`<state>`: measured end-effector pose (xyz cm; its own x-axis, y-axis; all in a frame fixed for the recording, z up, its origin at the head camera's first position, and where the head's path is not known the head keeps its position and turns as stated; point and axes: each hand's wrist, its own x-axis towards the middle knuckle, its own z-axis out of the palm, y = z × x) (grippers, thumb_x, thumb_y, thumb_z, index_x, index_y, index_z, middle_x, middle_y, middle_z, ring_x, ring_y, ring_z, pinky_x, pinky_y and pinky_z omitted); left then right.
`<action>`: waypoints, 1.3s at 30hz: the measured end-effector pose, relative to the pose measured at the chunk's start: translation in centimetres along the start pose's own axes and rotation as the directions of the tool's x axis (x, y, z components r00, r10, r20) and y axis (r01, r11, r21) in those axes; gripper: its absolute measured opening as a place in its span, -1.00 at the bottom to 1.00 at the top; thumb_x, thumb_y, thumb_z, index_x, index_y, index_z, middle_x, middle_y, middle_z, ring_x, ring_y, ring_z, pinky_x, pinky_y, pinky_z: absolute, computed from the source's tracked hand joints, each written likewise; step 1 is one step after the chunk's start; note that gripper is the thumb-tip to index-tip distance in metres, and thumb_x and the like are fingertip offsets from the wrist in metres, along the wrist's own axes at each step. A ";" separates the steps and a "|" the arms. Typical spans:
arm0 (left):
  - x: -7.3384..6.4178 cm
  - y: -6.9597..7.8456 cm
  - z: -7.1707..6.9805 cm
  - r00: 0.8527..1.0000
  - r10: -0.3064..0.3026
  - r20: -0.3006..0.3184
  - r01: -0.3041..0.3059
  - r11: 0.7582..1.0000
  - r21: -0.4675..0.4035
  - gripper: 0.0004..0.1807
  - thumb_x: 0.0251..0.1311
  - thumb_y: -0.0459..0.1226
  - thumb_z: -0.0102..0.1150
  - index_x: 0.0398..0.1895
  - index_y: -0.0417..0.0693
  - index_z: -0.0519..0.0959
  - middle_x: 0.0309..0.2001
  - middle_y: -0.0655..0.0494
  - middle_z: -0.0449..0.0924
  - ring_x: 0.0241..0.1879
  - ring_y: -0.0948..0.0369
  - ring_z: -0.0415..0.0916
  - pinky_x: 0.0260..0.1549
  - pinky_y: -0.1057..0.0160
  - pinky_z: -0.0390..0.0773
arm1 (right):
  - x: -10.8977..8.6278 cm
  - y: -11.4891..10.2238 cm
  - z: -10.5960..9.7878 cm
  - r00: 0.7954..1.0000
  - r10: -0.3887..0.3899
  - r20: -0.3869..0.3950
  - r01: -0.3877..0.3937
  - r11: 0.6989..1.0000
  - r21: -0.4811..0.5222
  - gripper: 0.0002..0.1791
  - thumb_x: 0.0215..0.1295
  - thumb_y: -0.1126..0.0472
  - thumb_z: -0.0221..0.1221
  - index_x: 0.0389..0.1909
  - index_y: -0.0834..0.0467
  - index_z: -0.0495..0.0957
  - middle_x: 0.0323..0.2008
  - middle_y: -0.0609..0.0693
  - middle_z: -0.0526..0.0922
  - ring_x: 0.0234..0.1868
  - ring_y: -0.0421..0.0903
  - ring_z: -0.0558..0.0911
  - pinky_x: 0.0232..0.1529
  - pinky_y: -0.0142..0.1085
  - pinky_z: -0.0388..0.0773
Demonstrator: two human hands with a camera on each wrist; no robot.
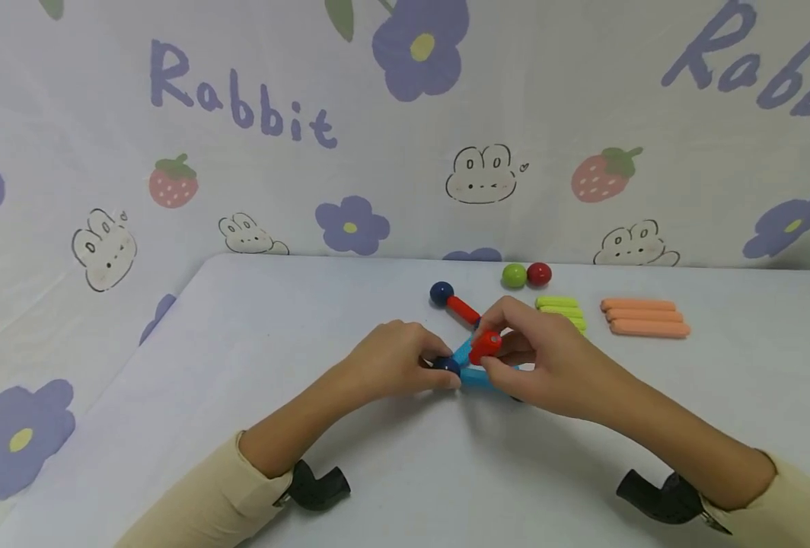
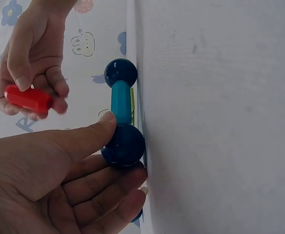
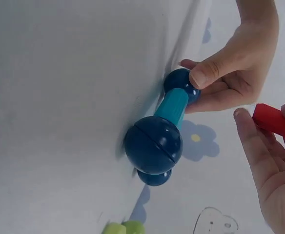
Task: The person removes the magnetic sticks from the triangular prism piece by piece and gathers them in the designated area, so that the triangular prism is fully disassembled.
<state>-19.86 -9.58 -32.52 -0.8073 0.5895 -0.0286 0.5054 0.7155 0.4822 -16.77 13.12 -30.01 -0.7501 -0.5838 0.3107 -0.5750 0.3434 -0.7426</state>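
My left hand (image 1: pixel 394 358) pinches a dark blue ball (image 1: pixel 448 367) low over the table, thumb on one side and fingers on the other. From that ball two light blue rods (image 1: pixel 476 377) spread in a V. In the right wrist view, another dark blue ball (image 3: pixel 153 145) caps the teal rod (image 3: pixel 172 106) at its near end. Between thumb and fingertips, my right hand (image 1: pixel 549 358) holds a short red rod (image 1: pixel 485 347) above the blue rods. The left wrist view shows this red rod (image 2: pixel 28 98) apart from the ball-and-rod piece.
Behind the hands lies another red rod (image 1: pixel 463 310) with a dark blue ball (image 1: pixel 441 294) on its far end. A green ball (image 1: pixel 514 275) and a red ball (image 1: pixel 539 274) sit near the back edge. Yellow-green rods (image 1: pixel 559 304) and orange rods (image 1: pixel 645 316) lie at right.
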 end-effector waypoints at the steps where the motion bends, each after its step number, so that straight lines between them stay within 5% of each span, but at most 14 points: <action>1: 0.0 0.0 0.0 1.000 -0.008 0.005 0.008 1.000 0.000 -0.76 0.18 -0.09 0.44 -0.16 0.00 0.78 -0.56 0.34 0.58 -0.52 0.32 0.45 -0.50 0.34 0.39 | -0.2 0.0 -0.1 1.000 0.002 -0.012 -0.002 1.000 -0.008 -0.69 0.21 0.48 0.26 -0.11 0.13 0.47 -0.20 -0.06 0.64 -0.19 -0.15 0.73 -0.13 -0.28 0.65; 13: 0.1 0.1 -0.2 0.999 -0.036 0.032 0.035 0.999 0.013 -0.70 0.21 -0.07 0.42 -0.08 -0.01 0.76 -0.55 0.31 0.58 -0.51 0.31 0.46 -0.46 0.34 0.43 | -1.1 1.2 -1.5 0.991 -0.065 -0.120 0.038 0.976 -0.215 -0.65 0.14 0.42 0.41 -0.07 0.13 0.60 -0.26 -0.17 0.64 -0.30 -0.26 0.61 -0.22 -0.35 0.64; 21: 0.0 0.2 0.0 0.997 -0.066 0.037 0.065 0.998 0.015 -0.64 0.20 -0.05 0.42 -0.02 -0.02 0.75 -0.49 0.32 0.60 -0.43 0.29 0.49 -0.42 0.33 0.47 | -1.1 1.8 -2.3 0.998 -0.002 -0.059 -0.017 0.947 -0.321 -0.74 0.16 0.38 0.38 -0.13 0.12 0.63 -0.31 -0.17 0.62 -0.32 -0.23 0.57 -0.31 -0.32 0.61; 27: -0.1 0.3 0.1 0.998 -0.063 0.023 0.063 0.998 0.018 -0.63 0.19 -0.05 0.43 -0.01 -0.02 0.75 -0.47 0.32 0.61 -0.42 0.29 0.50 -0.42 0.33 0.48 | -1.0 2.7 -3.0 0.997 0.079 -0.011 -0.075 0.886 -0.458 -0.80 0.12 0.34 0.40 -0.23 0.13 0.64 -0.37 -0.13 0.56 -0.36 -0.17 0.55 -0.37 -0.31 0.60; 32: -0.2 0.2 0.1 0.998 -0.060 0.018 0.059 0.998 0.022 -0.64 0.19 -0.06 0.43 -0.01 -0.02 0.75 -0.45 0.32 0.63 -0.43 0.30 0.49 -0.41 0.33 0.47 | -1.1 3.9 -3.8 0.987 0.151 0.047 -0.102 0.834 -0.543 -0.83 0.08 0.33 0.43 -0.30 0.13 0.68 -0.43 -0.14 0.52 -0.41 -0.16 0.50 -0.43 -0.34 0.53; 39: -0.1 0.1 0.1 0.998 -0.060 0.018 0.060 0.998 0.017 -0.64 0.19 -0.06 0.43 -0.01 -0.01 0.75 -0.45 0.33 0.62 -0.42 0.30 0.50 -0.41 0.33 0.48 | -1.2 5.2 -4.7 0.966 0.231 0.119 -0.120 0.805 -0.581 -0.78 0.05 0.32 0.49 -0.25 0.17 0.72 -0.41 -0.11 0.59 -0.37 -0.13 0.52 -0.36 -0.29 0.57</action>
<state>-19.66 -9.54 -32.53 -0.8304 0.5522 -0.0735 0.4615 0.7558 0.4645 -20.34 19.05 -31.44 -0.8179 -0.5725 0.0579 -0.5625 0.7743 -0.2900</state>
